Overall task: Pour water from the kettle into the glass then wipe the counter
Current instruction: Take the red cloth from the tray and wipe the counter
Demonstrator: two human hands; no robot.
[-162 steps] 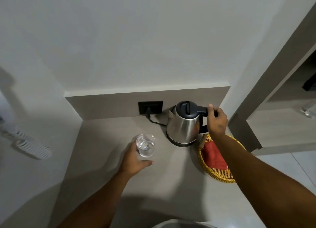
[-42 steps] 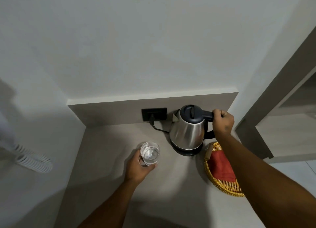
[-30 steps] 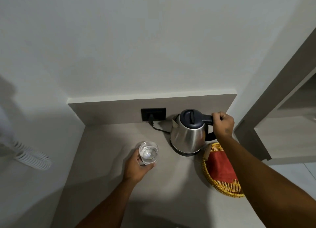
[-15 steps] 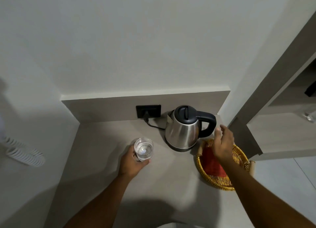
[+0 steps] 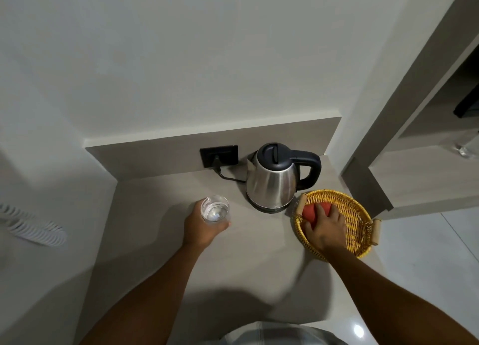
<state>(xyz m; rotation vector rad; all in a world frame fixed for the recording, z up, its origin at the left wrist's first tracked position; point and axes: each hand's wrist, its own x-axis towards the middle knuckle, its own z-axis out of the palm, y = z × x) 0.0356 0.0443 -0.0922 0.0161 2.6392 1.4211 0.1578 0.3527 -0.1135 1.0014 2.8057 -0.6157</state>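
Note:
A steel kettle point(image 5: 272, 186) with a black lid and handle stands on its base at the back of the grey counter point(image 5: 254, 261). Left of it stands a clear glass point(image 5: 215, 209) with water in it, and my left hand point(image 5: 201, 228) is wrapped around it. A woven yellow basket point(image 5: 355, 215) sits right of the kettle. Inside it lies a red cloth point(image 5: 311, 212), and my right hand point(image 5: 325, 226) rests on the cloth with fingers curled over it.
A black wall socket point(image 5: 219, 155) with the kettle's cord plugged in sits on the backsplash. A white coiled cable point(image 5: 33, 228) hangs at the left wall. A shelf unit point(image 5: 425, 168) stands to the right. The basket overhangs the counter's right edge.
My right hand let go of the kettle handle and moved down into the basket onto the red cloth. The kettle stays on its base. My left hand still holds the glass.

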